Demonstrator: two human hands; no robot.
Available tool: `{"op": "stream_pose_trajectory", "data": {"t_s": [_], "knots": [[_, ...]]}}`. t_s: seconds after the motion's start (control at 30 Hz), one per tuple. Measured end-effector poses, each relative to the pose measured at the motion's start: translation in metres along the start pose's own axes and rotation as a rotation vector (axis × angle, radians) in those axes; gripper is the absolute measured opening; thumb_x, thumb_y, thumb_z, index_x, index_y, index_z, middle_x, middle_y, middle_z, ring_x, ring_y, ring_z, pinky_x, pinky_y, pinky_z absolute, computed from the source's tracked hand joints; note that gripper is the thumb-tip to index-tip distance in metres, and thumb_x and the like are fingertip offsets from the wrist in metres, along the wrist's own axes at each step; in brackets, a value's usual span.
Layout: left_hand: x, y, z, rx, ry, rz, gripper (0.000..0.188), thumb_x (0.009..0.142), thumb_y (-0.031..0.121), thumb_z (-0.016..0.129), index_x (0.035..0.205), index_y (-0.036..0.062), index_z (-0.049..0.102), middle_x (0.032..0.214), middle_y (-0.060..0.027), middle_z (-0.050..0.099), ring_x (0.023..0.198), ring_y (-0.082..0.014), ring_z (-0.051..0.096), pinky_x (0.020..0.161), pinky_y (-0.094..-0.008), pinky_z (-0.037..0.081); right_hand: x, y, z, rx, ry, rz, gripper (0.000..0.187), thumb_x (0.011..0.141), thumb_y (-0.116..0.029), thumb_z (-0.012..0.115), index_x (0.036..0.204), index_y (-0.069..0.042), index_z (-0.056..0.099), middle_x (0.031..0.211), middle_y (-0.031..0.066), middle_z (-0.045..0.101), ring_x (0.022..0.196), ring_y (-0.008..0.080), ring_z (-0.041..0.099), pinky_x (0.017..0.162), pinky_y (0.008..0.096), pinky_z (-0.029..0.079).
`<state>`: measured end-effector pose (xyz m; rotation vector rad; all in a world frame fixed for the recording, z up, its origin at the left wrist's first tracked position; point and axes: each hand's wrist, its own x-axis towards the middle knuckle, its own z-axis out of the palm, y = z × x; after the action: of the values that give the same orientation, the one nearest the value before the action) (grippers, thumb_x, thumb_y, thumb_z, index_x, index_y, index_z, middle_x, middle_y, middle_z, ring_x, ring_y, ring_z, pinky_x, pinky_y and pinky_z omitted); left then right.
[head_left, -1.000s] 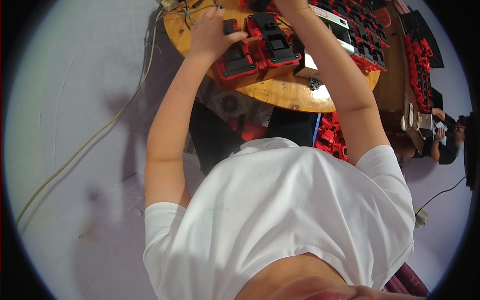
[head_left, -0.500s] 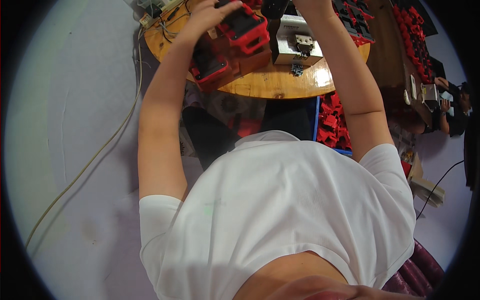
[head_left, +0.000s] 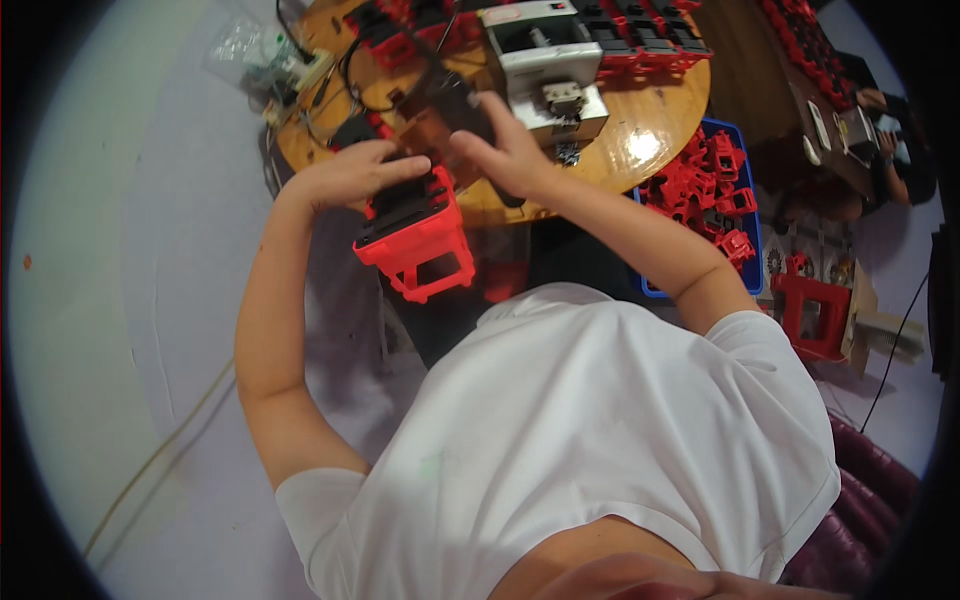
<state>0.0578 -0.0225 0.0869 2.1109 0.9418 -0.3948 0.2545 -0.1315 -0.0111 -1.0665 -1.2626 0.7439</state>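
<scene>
My left hand (head_left: 355,172) grips a red and black plastic housing (head_left: 420,245) at the table's near left edge, fingers over its black top. The housing's red open frame points toward me. My right hand (head_left: 512,160) is closed around a dark corded electric screwdriver (head_left: 465,110), blurred by motion and tilted over a brown block-like fixture (head_left: 425,135). The screwdriver's tip cannot be made out. Just right of it stands a silver screw feeder box (head_left: 545,60), with a small pile of screws (head_left: 568,153) at its foot.
Rows of red and black housings (head_left: 640,40) stand at the back right of the round wooden table (head_left: 640,150). A blue crate (head_left: 755,200) of red parts sits below its right edge. Cables and a power strip (head_left: 310,80) lie far left. Another person (head_left: 905,170) works at right.
My left hand and the housing have come nearer to me and left. My right hand has moved left and nearer with the screwdriver, away from the feeder box. The view has shifted.
</scene>
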Motion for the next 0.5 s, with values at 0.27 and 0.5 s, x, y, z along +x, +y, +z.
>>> {"op": "stream_pose_trajectory", "data": {"t_s": [0.27,0.5], "knots": [[0.033,0.001,-0.027,-0.298,-0.135,-0.067,0.047,0.1,0.041,0.051,0.121,0.0,0.06,0.11,-0.0046,0.065,0.097,-0.0122,0.06,0.085,-0.0268,0.049,0.002,0.034,0.003,-0.14,0.077,-0.047,0.045,0.088,-0.038,0.067,0.108,-0.001,0.055,0.086,0.0189,0.068,0.082,0.0296,0.069,0.072,0.037,0.052],[-0.063,0.001,-0.063,-0.864,0.491,0.409,0.04,0.096,0.031,0.056,0.12,-0.0008,0.059,0.11,-0.007,0.065,0.1,-0.0133,0.06,0.085,-0.0282,0.049,0.006,0.02,0.016,-0.11,0.057,0.095,0.063,0.084,-0.052,0.064,0.107,0.005,0.054,0.089,0.0284,0.065,0.087,0.0434,0.064,0.077,0.0467,0.051]]}}
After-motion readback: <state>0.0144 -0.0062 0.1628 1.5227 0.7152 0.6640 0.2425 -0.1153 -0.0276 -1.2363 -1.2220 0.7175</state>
